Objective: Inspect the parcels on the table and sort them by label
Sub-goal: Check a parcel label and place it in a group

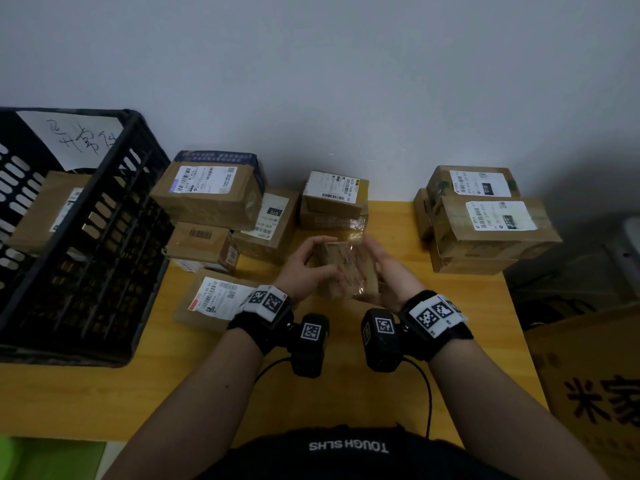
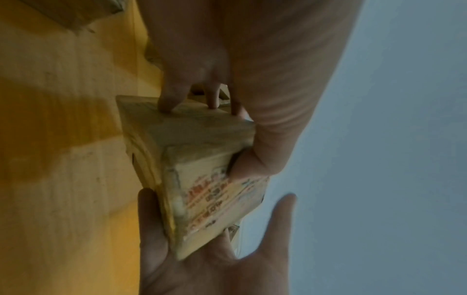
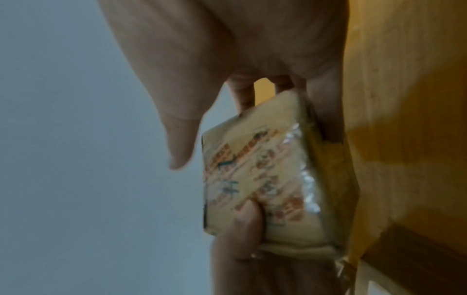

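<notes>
A crate (image 1: pixel 104 237) stands on the desk (image 1: pixel 104 403) at its left edge, with a parcel (image 1: pixel 45 213) inside it. Along the desk's far edge, a cluster of parcels (image 1: pixel 221 209) sits just right of the crate, a two-parcel stack (image 1: pixel 334 202) lies at the middle, and another stack (image 1: pixel 485 220) fills the far right corner. One flat parcel (image 1: pixel 211 299) lies nearer, before the cluster.
</notes>
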